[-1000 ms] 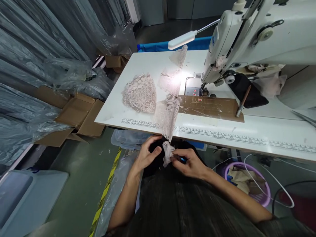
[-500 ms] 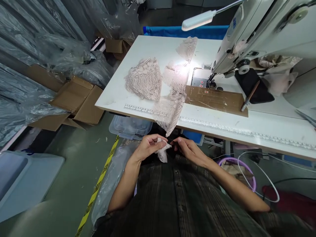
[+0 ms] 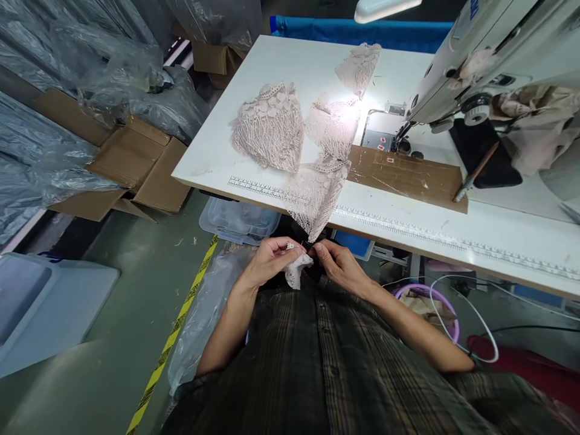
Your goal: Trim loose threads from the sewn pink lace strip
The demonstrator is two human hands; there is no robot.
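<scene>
My left hand [image 3: 275, 261] is closed on a small piece of pale lace [image 3: 294, 272], which hangs below the fingers in front of my shirt. Close by on the right, my right hand [image 3: 341, 264] pinches with thumb and forefinger; a small dark thing shows at the fingertips, too small to name. Just above both hands, the tip of a longer lace strip [image 3: 312, 196] hangs over the table's front edge. That strip runs back across the tabletop in joined sections under the lamp's bright spot. A larger lace piece [image 3: 269, 130] lies in a heap left of it.
A sewing machine [image 3: 453, 78] stands at the right of the white table [image 3: 203, 160]. Before it lie a brown cardboard strip [image 3: 412, 178] and a brush-like tool [image 3: 475, 172]. An open carton [image 3: 136, 157] and a plastic bin [image 3: 86, 296] are on the left floor, a purple-rimmed basket [image 3: 453, 329] below right.
My view has shifted slightly, so the table and machine appear higher and larger. Both hands stay together at the lace; the right fingertips have come nearer the strip's hanging tip.
</scene>
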